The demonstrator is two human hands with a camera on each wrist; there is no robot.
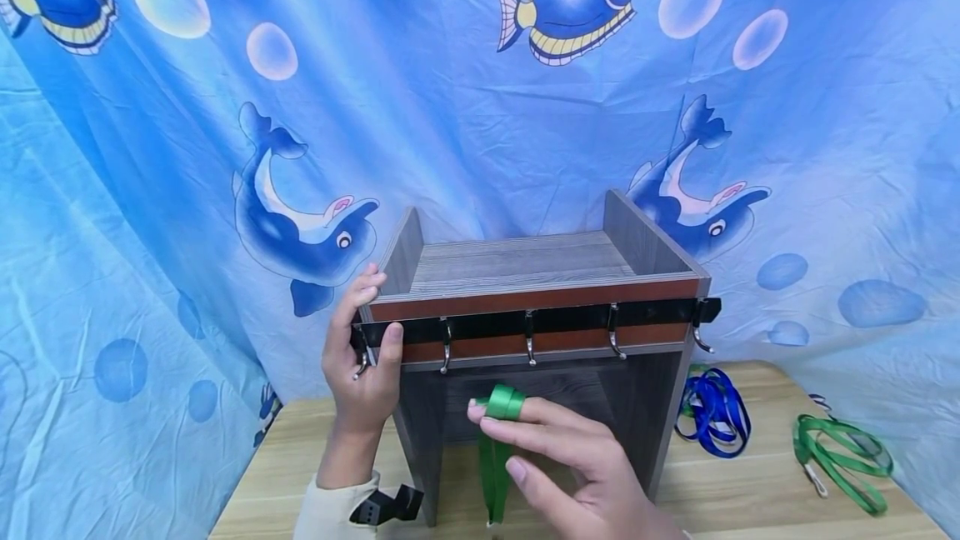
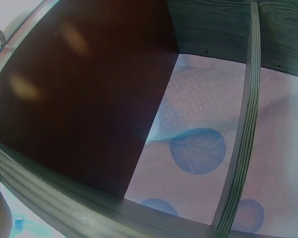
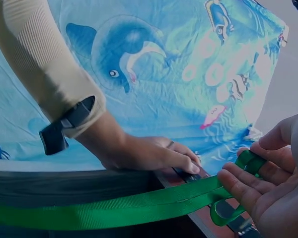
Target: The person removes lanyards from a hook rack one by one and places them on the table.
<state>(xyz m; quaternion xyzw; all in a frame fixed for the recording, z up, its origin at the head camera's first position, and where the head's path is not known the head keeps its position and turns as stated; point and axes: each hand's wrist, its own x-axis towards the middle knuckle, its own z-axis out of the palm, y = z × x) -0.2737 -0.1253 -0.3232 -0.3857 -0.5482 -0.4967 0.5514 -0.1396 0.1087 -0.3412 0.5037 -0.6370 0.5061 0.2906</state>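
A grey wooden shelf (image 1: 517,261) stands on the table, its reddish-brown front crossed by a black hook rail (image 1: 570,319) with several silver hooks. My left hand (image 1: 363,373) grips the left end of the rail and shelf, thumb in front and fingers around the side. Just below the middle hooks, my right hand (image 1: 577,457) holds a green lanyard (image 1: 493,473) that loops about its fingers. The lanyard's strap hangs down in front of the shelf opening. In the right wrist view the green strap (image 3: 139,208) runs leftward from the fingers, thumb apart from it.
A coiled blue lanyard (image 1: 716,413) lies on the wooden table (image 1: 697,490) right of the shelf. Farther right is another green lanyard (image 1: 843,461) with a metal clip. Behind everything hangs a blue curtain (image 1: 450,107) printed with sea animals.
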